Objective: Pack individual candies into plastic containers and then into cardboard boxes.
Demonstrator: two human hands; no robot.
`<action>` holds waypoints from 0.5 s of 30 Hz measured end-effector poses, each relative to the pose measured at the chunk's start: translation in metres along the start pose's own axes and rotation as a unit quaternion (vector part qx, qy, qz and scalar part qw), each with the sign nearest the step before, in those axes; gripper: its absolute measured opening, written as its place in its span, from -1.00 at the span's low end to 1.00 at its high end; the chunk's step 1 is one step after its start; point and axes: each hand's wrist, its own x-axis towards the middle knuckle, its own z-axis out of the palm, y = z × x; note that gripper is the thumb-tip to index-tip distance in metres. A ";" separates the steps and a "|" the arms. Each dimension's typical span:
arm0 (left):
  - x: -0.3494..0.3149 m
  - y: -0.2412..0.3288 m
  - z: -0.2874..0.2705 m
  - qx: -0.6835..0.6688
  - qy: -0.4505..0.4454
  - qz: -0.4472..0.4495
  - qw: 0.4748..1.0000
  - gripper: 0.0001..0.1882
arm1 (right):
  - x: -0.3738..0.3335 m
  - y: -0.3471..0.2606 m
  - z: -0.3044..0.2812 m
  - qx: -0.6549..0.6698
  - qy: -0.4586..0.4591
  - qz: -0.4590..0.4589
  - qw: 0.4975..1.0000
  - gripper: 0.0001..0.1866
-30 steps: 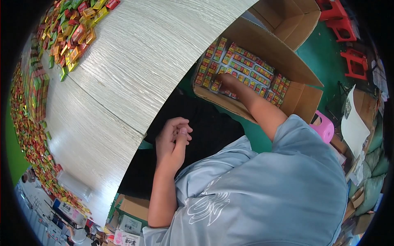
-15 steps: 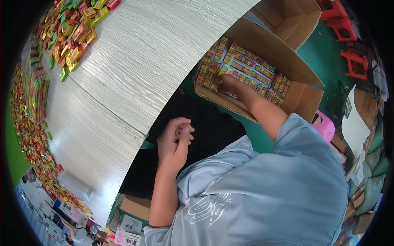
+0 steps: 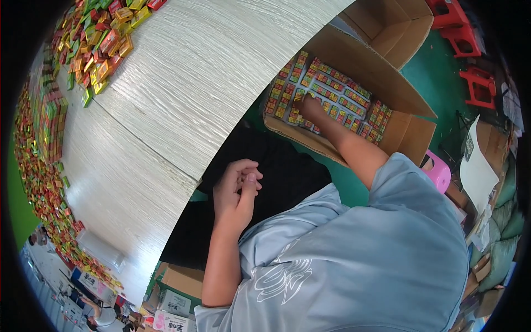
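My right hand (image 3: 311,108) reaches down into an open cardboard carton (image 3: 409,91) at the upper right. Its fingers rest at the packed rows of small red, yellow and green boxes (image 3: 329,94), near the carton's left side. Shadow and the hand itself hide the fingertips, so I cannot make out whether a box is between them. Over the dark cloth on my lap, my left hand (image 3: 237,187) is loosely closed, thumb against curled fingers, with nothing visible in it. The table's edge (image 3: 202,176) runs just left of it.
Loose small boxes (image 3: 102,52) and a neat stack (image 3: 52,124) cover the pale table's (image 3: 182,61) far left. A clear plastic container (image 3: 100,249) lies near them. Another carton (image 3: 395,27) stands behind mine. Red stools (image 3: 478,86) and a pink stool (image 3: 438,171) are at right.
My right hand has shifted slightly right within the carton, over the small boxes. My left hand keeps its curled pose.
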 end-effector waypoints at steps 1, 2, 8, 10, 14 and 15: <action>0.000 0.001 0.001 0.008 0.000 -0.002 1.000 -0.81 | 0.003 0.002 0.002 0.000 0.000 0.000 1.000 -0.54; 0.001 0.001 0.002 0.007 -0.001 -0.002 1.000 -0.81 | 0.009 0.011 0.007 0.017 -0.035 -0.029 0.999 -0.53; 0.003 0.001 0.002 0.000 -0.010 -0.004 1.000 -0.80 | 0.032 0.057 0.024 -0.028 -0.122 -0.161 0.979 -0.58; 0.005 0.002 0.003 -0.010 -0.013 0.001 1.000 -0.80 | 0.029 0.062 0.026 -0.138 -0.113 -0.247 0.952 -0.60; 0.000 0.000 -0.005 0.003 0.007 -0.018 1.000 -0.80 | 0.001 -0.007 0.009 0.328 -0.176 0.145 0.917 -0.65; -0.001 0.000 -0.005 0.001 0.010 -0.016 1.000 -0.80 | -0.006 -0.029 -0.011 0.365 -0.190 0.240 0.879 -0.66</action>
